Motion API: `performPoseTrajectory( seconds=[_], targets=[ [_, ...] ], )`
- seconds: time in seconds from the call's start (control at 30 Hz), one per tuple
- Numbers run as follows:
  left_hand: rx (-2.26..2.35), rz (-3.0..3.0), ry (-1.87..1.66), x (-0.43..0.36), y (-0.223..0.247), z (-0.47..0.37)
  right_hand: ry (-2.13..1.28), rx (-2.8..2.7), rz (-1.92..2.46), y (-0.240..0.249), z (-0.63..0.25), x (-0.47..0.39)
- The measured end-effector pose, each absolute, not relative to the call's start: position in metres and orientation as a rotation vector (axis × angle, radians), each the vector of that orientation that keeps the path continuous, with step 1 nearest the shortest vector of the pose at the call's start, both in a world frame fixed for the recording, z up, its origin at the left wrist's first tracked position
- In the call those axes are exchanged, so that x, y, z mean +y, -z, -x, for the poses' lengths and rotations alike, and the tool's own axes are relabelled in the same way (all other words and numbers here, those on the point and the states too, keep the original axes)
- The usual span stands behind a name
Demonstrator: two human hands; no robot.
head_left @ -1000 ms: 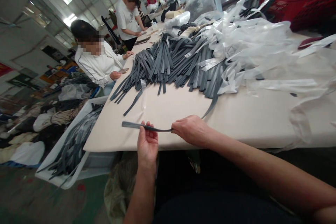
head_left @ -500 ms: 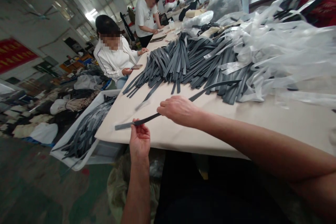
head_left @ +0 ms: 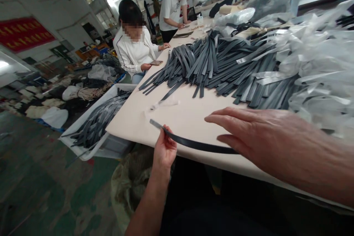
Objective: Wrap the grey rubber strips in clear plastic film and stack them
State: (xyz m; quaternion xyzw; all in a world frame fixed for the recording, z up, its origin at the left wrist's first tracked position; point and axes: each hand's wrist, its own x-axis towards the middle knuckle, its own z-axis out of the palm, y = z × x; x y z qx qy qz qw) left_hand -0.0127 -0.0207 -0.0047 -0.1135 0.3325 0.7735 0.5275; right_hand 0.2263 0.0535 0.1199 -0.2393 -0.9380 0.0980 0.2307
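My left hand [head_left: 166, 152] pinches a flat dark grey strip [head_left: 197, 144] close to one end, over the front edge of the table. That short end, lighter grey, sticks out past the fingertips. The strip curves rightward until its far part is hidden behind my right hand [head_left: 261, 129]. Fingers stretched out and palm turned down, my right hand is large and near the camera; no grip on the strip shows. Beyond both hands lies a heap of similar grey strips [head_left: 218, 64] on the cream tabletop [head_left: 129, 125].
Clear plastic sheeting [head_left: 323, 59] covers the table's right side. A white bin [head_left: 64, 141] of strips stands at the left corner, with a woven sack [head_left: 120, 188] below. A seated person [head_left: 135, 48] holds a phone [head_left: 156, 63]; another person [head_left: 170, 11] stands farther back.
My right hand has left the strip's middle, moved right and towards the camera, and its fingers have straightened. My left hand still pinches the strip, which now lies closer to the table edge.
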Motion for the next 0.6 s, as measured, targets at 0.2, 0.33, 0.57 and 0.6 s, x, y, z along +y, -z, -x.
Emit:
performPoseTrajectory(
  seconds=[0.2, 0.33, 0.57, 0.6],
  targets=[
    [0.876, 0.331, -1.791, -0.032, -0.001, -0.01, -1.002, -2.893, 0.827, -0.068, -0.197, 0.036],
    [1.002, 0.2, -1.839, -0.04, 0.007, -0.015, -1.216, -2.884, 0.945, -0.058, -0.191, 0.027],
    [0.903, -0.159, -1.699, -0.053, 0.032, -0.062, -0.736, -2.904, 0.968, -0.042, -0.184, 0.026],
    [0.913, -0.159, -1.719, -0.054, 0.033, -0.061, -0.724, -2.906, 0.972, -0.041, -0.187, 0.025]
  ],
)
